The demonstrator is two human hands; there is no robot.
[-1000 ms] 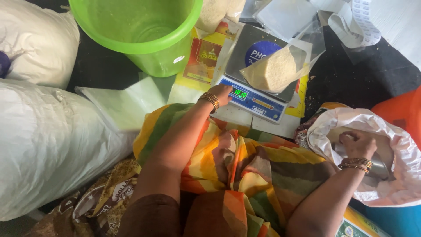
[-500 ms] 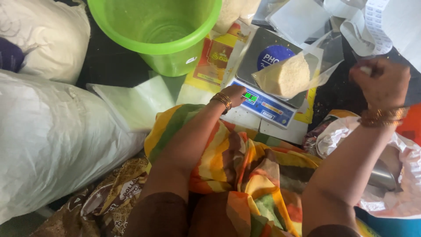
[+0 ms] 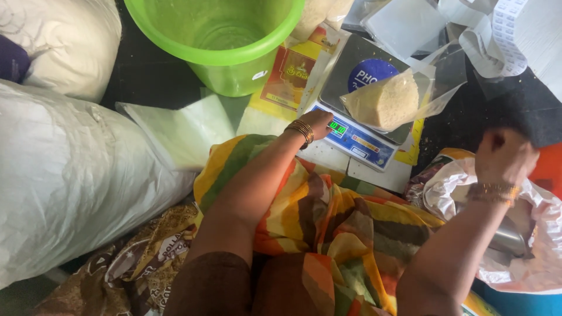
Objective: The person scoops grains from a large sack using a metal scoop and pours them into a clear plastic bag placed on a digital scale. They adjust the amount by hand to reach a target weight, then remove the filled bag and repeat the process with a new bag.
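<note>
Right hand (image 3: 504,157) dropped toward one open sack (image 3: 527,234); one scale (image 3: 363,111).

A dark floor crowded with sacks and a bucket

The black floor (image 3: 146,76) shows only in patches — big white woven sacks (image 3: 64,175) fill the left side, a bright green plastic bucket (image 3: 222,41) stands at the top, and a brown printed bag (image 3: 134,263) lies at the lower left. Light is even and soft — no hard shadows.
</note>
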